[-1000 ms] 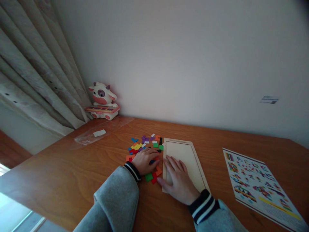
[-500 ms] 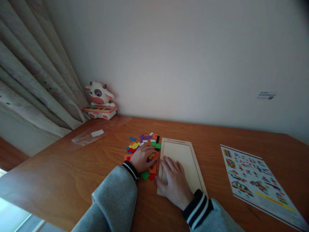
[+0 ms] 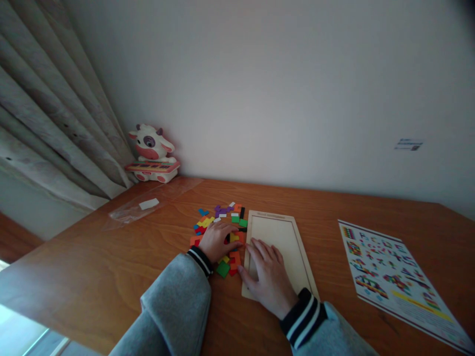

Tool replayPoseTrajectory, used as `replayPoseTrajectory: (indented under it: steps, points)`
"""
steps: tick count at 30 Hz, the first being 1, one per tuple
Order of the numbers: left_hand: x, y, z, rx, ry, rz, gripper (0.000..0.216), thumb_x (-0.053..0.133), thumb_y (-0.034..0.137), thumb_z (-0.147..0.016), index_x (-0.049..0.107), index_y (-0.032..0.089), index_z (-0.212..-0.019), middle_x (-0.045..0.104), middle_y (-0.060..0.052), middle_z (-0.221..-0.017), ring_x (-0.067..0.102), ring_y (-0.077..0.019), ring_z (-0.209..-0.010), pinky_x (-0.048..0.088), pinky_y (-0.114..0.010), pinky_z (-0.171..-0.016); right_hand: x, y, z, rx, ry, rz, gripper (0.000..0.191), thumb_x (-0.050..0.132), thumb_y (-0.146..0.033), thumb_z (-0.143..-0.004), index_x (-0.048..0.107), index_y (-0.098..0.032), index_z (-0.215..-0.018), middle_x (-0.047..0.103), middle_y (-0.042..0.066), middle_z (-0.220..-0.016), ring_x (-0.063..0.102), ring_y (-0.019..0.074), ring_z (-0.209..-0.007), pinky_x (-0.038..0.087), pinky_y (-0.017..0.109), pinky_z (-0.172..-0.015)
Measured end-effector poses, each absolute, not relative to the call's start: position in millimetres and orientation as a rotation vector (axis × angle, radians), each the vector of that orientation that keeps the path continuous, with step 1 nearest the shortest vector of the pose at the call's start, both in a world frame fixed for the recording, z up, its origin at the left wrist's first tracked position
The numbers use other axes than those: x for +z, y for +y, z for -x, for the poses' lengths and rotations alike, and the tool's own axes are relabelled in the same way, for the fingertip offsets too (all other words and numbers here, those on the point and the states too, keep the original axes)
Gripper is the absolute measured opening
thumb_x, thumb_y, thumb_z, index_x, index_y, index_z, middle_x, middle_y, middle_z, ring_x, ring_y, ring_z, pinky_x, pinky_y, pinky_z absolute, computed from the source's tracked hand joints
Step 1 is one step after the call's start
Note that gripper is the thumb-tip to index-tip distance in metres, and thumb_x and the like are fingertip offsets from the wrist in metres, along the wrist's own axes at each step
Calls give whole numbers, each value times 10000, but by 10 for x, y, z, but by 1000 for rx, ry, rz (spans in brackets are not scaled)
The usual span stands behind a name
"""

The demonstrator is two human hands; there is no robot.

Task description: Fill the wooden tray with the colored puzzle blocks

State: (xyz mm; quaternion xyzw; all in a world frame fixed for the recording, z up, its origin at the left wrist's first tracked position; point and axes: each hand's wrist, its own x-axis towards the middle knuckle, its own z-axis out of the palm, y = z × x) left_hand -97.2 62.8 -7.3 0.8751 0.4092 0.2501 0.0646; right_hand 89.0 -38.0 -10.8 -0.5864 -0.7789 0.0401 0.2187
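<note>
Brown table against pale wall.

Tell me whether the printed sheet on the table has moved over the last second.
No. The printed sheet keeps its place below the wall label; both slide slightly up and left together, which suggests only the camera moved.

Left hand is over the loose pieces, which extend beyond it and to its right. Right hand lies across the tray's near left part; tray sits just right of the pieces. Printed sheet: well right of right hand. Plastic bag: left of and beyond left hand; toy behind bag, near the curtain.
</note>
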Motion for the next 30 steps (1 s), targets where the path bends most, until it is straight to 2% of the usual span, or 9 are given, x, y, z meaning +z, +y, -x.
replayPoseTrajectory:
  steps: [5,13,23,30]
  points:
    - [-75,637,976,765,1226,-2608,367,689,510,-805,683,210,-1015,726,-58,-1021,654,-254,-970,492,-400,-886,-107,-379,-893,120,-2145,1634,488,489,-463,-904,561,-177,-1292,525,131,-1406,451,312,-1296,274,542,-1100]
    - [-42,579,958,721,1193,-2537,351,678,430,-842,659,207,-1113,715,-63,-1071,685,-219,-933,538,-323,-837,-131,-388,-886,170,-2094,1625,484,539,-444,-878,561,-191,-1290,535,115,-1395,442,302,-1297,254,544,-1108]
    - [-139,624,961,918,1012,-2556,346,726,354,-807,650,187,-1101,678,-95,-1106,635,-227,-1036,521,-376,-935,-135,-388,-885,238,-2009,1570,453,582,-416,-855,573,-213,-1260,560,105,-1364,463,295,-1278,248,543,-1115]
    - [-121,606,934,1049,866,-2587,198,713,273,-817,684,195,-997,635,-100,-1101,602,-224,-1056,526,-387,-923,-133,-382,-876,260,-1917,1548,413,591,-367,-852,584,-199,-1229,594,112,-1313,504,285,-1241,265,541,-1103]
